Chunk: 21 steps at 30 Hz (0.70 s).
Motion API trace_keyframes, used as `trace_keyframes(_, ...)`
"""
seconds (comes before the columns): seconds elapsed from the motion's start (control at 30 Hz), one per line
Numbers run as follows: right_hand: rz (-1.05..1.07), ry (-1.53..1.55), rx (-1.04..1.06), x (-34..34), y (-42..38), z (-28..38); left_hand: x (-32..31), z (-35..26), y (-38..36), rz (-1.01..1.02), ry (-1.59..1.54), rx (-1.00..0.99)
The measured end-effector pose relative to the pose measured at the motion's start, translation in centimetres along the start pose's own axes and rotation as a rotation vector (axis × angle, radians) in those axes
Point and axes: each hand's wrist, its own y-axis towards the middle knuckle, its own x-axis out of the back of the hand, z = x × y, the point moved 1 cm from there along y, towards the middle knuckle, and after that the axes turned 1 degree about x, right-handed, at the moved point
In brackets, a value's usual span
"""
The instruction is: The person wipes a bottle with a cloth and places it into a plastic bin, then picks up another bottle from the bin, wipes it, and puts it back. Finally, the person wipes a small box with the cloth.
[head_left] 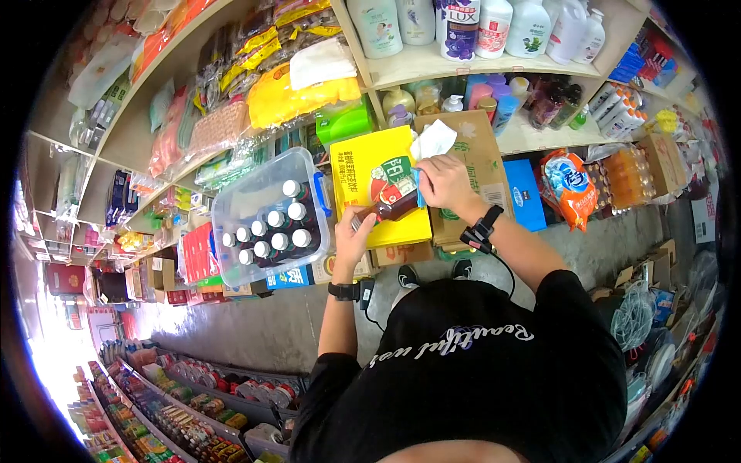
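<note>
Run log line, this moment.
left hand: dark bottle | right hand: blue cloth against bottle | below: yellow box | clear bin: capped bottles

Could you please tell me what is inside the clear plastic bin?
The clear plastic bin holds several dark bottles with white caps. The bin's floor directly beneath them is covered, so I cannot tell whether anything lies there.

We are reaching forward with both arms, keeping our left forearm (338,320) nearly straight ahead and slanting our right forearm (521,243) inward. Our left hand (353,235) is gripping with curled fingers; our right hand (446,184) is pinching slightly farther forward.
</note>
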Motion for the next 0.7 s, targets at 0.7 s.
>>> trace_keyframes(0.7, 0.09, -0.089, -0.212, -0.6, -0.7, 1.4, 0.5, -0.5, 0.3, -0.011, 0.089, 0.065)
